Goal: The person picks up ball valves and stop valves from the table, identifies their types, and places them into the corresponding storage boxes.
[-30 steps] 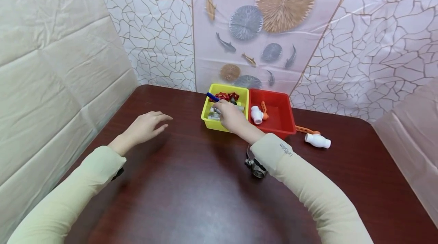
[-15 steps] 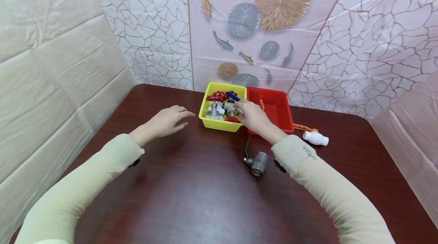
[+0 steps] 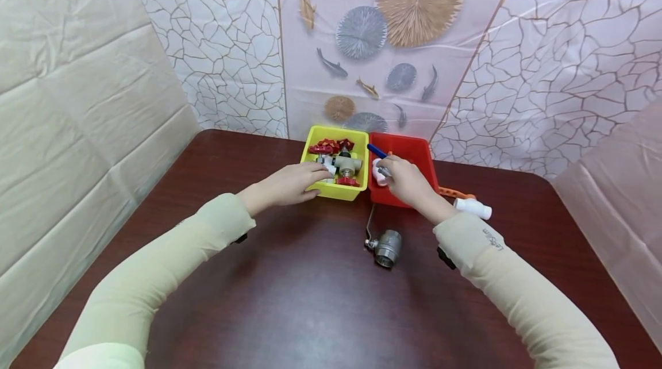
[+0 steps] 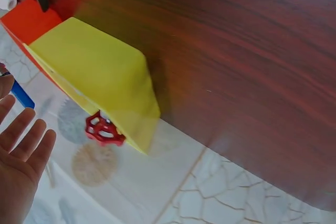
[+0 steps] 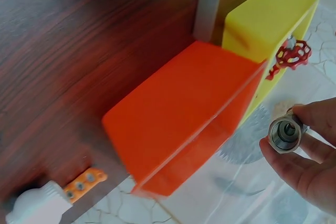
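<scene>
Pinching a blue-handled valve (image 5: 286, 132), right grip (image 3: 410, 181) above red bin (image 5: 178, 114), left grip (image 3: 291, 185) relaxed near yellow bin (image 3: 336, 191).

The right hand (image 3: 410, 185) covers much of the blue-handled valve (image 3: 377, 151) it grips and part of a white valve (image 3: 378, 177) beyond. Behind the fingertips of the left hand (image 3: 289, 183), what seems a pale valve (image 3: 331, 168) is partly hidden. Right of the right hand, an orange-handled valve (image 5: 48, 201) is cropped in the right-wrist view.

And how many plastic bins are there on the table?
2: the yellow bin stands toward the far side of the table, and the red bin is beside it, on the person's right. No hidden bin is apparent.
</scene>
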Demonstrator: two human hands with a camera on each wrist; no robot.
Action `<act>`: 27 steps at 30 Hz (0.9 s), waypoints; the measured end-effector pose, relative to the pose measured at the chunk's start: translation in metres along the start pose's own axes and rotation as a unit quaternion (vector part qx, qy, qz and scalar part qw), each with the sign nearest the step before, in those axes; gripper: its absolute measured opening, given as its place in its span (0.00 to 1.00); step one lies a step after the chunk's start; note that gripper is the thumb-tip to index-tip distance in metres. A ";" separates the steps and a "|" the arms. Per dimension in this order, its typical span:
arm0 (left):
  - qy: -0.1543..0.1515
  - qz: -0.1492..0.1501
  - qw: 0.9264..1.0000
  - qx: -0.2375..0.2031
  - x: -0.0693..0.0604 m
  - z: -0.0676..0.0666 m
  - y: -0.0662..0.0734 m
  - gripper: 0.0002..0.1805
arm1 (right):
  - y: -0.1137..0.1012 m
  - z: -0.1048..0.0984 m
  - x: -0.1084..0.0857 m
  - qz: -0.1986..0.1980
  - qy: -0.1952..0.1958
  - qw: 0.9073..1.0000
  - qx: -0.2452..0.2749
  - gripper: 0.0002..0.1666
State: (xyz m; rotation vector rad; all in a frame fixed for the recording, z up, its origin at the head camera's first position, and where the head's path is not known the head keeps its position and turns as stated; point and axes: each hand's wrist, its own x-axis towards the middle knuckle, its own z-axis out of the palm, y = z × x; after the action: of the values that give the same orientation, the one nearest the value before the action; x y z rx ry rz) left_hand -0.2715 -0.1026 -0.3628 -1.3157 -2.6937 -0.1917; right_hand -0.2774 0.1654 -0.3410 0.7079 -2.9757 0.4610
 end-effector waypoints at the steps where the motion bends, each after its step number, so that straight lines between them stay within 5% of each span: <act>1: -0.004 0.002 1.000 -0.001 0.004 0.000 0.002 0.24 | 0.003 0.000 -0.002 -0.001 0.002 1.000 -0.003 0.21; 8: -0.029 0.019 0.999 -0.025 0.032 0.007 0.013 0.25 | 0.019 0.000 -0.011 0.011 0.000 1.000 -0.018 0.22; 14: -0.049 0.003 0.998 -0.038 0.051 0.017 0.020 0.26 | 0.028 -0.003 -0.014 0.033 0.004 0.999 -0.014 0.21; 19: -0.077 -0.025 0.996 -0.042 0.062 0.029 0.027 0.33 | 0.034 -0.004 -0.017 0.041 0.010 0.999 -0.012 0.21; 27: -0.106 -0.017 0.994 -0.021 0.072 0.054 0.038 0.43 | 0.043 -0.005 -0.020 0.050 0.007 0.999 -0.014 0.21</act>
State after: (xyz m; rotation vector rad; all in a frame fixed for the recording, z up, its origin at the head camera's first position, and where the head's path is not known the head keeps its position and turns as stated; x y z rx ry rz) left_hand -0.2888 -0.0138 -0.4006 -1.3746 -2.9045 -0.1185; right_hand -0.2792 0.2120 -0.3506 0.5517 -3.0087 0.4261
